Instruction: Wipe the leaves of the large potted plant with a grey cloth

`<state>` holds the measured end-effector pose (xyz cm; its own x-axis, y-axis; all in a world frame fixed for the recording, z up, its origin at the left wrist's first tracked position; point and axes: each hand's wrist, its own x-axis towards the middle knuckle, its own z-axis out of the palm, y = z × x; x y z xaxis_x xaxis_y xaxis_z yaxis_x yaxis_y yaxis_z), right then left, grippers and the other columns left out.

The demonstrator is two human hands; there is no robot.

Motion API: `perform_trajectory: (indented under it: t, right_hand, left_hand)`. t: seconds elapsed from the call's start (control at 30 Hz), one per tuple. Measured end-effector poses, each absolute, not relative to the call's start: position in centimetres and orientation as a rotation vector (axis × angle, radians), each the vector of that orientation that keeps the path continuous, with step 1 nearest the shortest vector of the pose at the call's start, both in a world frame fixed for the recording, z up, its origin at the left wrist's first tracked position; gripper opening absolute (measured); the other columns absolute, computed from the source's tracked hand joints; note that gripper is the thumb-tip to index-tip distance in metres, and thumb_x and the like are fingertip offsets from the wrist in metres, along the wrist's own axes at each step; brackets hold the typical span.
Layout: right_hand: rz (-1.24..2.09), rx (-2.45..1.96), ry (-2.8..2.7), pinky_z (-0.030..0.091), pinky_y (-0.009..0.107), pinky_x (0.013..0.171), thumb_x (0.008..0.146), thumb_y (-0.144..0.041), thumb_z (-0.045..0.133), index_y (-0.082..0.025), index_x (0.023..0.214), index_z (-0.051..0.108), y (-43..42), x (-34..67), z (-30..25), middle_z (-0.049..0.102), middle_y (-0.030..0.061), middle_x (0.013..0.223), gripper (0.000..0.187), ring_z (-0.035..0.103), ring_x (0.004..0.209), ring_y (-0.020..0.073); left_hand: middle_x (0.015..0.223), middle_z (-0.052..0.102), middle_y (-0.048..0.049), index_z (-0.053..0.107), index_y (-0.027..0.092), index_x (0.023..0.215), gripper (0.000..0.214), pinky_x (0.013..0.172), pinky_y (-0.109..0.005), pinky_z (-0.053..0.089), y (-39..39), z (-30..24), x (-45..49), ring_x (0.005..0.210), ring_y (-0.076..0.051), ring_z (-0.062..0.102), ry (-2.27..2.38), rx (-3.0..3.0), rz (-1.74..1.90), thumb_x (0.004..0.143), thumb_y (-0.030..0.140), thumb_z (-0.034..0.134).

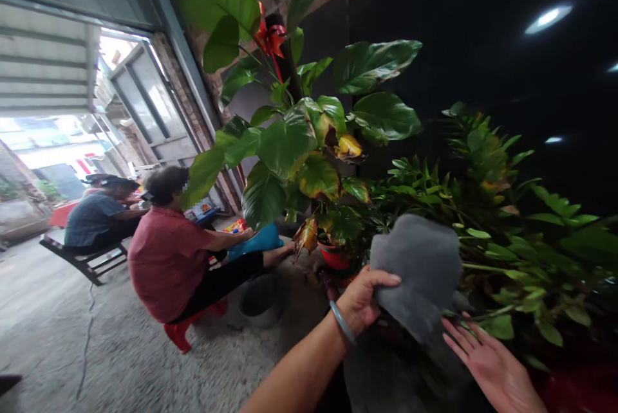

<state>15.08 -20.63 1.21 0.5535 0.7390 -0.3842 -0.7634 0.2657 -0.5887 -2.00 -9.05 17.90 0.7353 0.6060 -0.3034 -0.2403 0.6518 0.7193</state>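
My left hand (363,300), with a bangle on its wrist, grips a grey cloth (418,268) by its left edge, the thumb lying over the front. The cloth spreads upright before the leaves and hides part of them. Just right of its lower corner, my right hand (477,352) has its fingers stretched out and holds nothing. Low green foliage (521,300) lies close around that hand. Ahead stands a tall potted plant (284,146) with large leaves, some of them yellowed and browned, in a red pot (335,256).
To the left a person in a red shirt (167,258) sits on a red stool (177,336), near a dark bucket (261,300). Another person (91,217) sits on a wooden bench (77,258) farther back. A dark glossy panel (463,33) rises behind the plants.
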Motion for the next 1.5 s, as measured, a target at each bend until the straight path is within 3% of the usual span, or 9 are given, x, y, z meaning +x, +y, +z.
perform_trajectory:
  t: [0.2, 0.3, 0.43, 0.53, 0.73, 1.03, 1.23, 1.33, 1.5]
  right_hand:
    - [1.039, -0.808, 0.086, 0.035, 0.054, 0.099, 0.059, -0.030, 0.066, -0.025, 0.076, 0.067, -20.7, 14.6, 2.2, 0.071, 0.0041, 0.090, 0.018, 0.062, 0.098, 0.0288]
    - [0.980, -0.866, 0.127, 0.035, 0.055, 0.098, 0.060, -0.030, 0.066, -0.029, 0.075, 0.066, -20.7, 14.7, 1.4, 0.071, 0.0030, 0.089, 0.015, 0.060, 0.101, 0.0289]
    - [0.995, -0.825, 0.067, 0.036, 0.055, 0.098, 0.059, -0.031, 0.066, -0.027, 0.071, 0.065, -20.5, 14.9, 1.4, 0.071, 0.0038, 0.091, 0.012, 0.061, 0.100, 0.0290]
    - [1.054, -0.792, 0.079, 0.035, 0.053, 0.099, 0.059, -0.030, 0.064, -0.025, 0.073, 0.067, -20.4, 14.7, 2.3, 0.071, 0.0045, 0.091, 0.015, 0.062, 0.098, 0.0279]
    - [1.053, -0.827, 0.139, 0.036, 0.050, 0.099, 0.062, -0.027, 0.062, -0.024, 0.074, 0.067, -20.6, 14.0, 3.7, 0.072, 0.0045, 0.089, 0.014, 0.062, 0.096, 0.0263]
    - [1.043, -0.807, 0.106, 0.033, 0.053, 0.100, 0.057, -0.030, 0.065, -0.025, 0.068, 0.068, -20.2, 14.5, 2.9, 0.072, 0.0056, 0.088, 0.013, 0.065, 0.090, 0.0283]
    - [1.005, -0.851, 0.009, 0.034, 0.055, 0.099, 0.056, -0.040, 0.071, -0.025, 0.073, 0.069, -20.6, 14.7, 1.6, 0.072, 0.0057, 0.093, 0.022, 0.059, 0.104, 0.0320]
    - [1.025, -0.838, -0.025, 0.037, 0.056, 0.097, 0.060, -0.042, 0.070, -0.026, 0.080, 0.070, -20.8, 15.0, 0.5, 0.070, 0.0061, 0.100, 0.025, 0.056, 0.109, 0.0330]
    - [1.010, -0.778, -0.053, 0.037, 0.056, 0.097, 0.060, -0.040, 0.069, -0.027, 0.083, 0.070, -20.5, 15.5, -0.8, 0.070, 0.0070, 0.102, 0.026, 0.057, 0.107, 0.0330]
  left_hand:
    - [0.056, 0.062, -0.0027, 0.062, 0.011, 0.064, 0.010, 0.062, -0.027, 0.044, -9.1, 12.2, -2.4, 0.050, -0.014, 0.055, 0.873, 0.567, 0.366, 0.055, 0.011, 0.060]
    - [0.059, 0.063, -0.0055, 0.064, 0.010, 0.066, 0.018, 0.067, -0.029, 0.044, -10.2, 11.8, -3.9, 0.057, -0.017, 0.059, 0.778, 0.690, 0.210, 0.050, 0.008, 0.057]
    - [0.068, 0.067, -0.0067, 0.066, 0.009, 0.077, 0.036, 0.074, -0.032, 0.044, -8.8, 16.5, -4.0, 0.070, -0.022, 0.063, 0.510, 0.743, 0.382, 0.042, 0.007, 0.057]
    - [0.064, 0.066, -0.0043, 0.065, 0.010, 0.076, 0.032, 0.069, -0.028, 0.044, -7.2, 17.9, -2.9, 0.060, -0.017, 0.061, 0.498, 0.654, 0.519, 0.044, 0.010, 0.059]
    - [0.050, 0.060, -0.0028, 0.062, 0.012, 0.060, 0.011, 0.054, -0.024, 0.042, -9.9, 11.0, -3.6, 0.046, -0.013, 0.054, 0.991, 0.591, 0.248, 0.052, 0.012, 0.054]
    - [0.069, 0.069, -0.0051, 0.067, 0.009, 0.083, 0.047, 0.071, -0.030, 0.048, -7.5, 18.1, -4.2, 0.069, -0.021, 0.065, 0.420, 0.684, 0.509, 0.038, 0.008, 0.054]
    - [0.052, 0.062, -0.0046, 0.061, 0.010, 0.061, 0.012, 0.057, -0.026, 0.044, -9.2, 10.3, -4.3, 0.049, -0.015, 0.055, 0.973, 0.488, 0.381, 0.051, 0.012, 0.056]
    - [0.054, 0.063, -0.0064, 0.061, 0.011, 0.060, 0.015, 0.061, -0.029, 0.045, -11.2, 8.2, -6.3, 0.057, -0.019, 0.060, 0.959, 0.510, 0.194, 0.047, 0.012, 0.053]
    - [0.067, 0.068, -0.0059, 0.064, 0.012, 0.072, 0.036, 0.076, -0.034, 0.047, -9.5, 14.8, -6.8, 0.071, -0.024, 0.065, 0.550, 0.636, 0.329, 0.038, 0.005, 0.052]
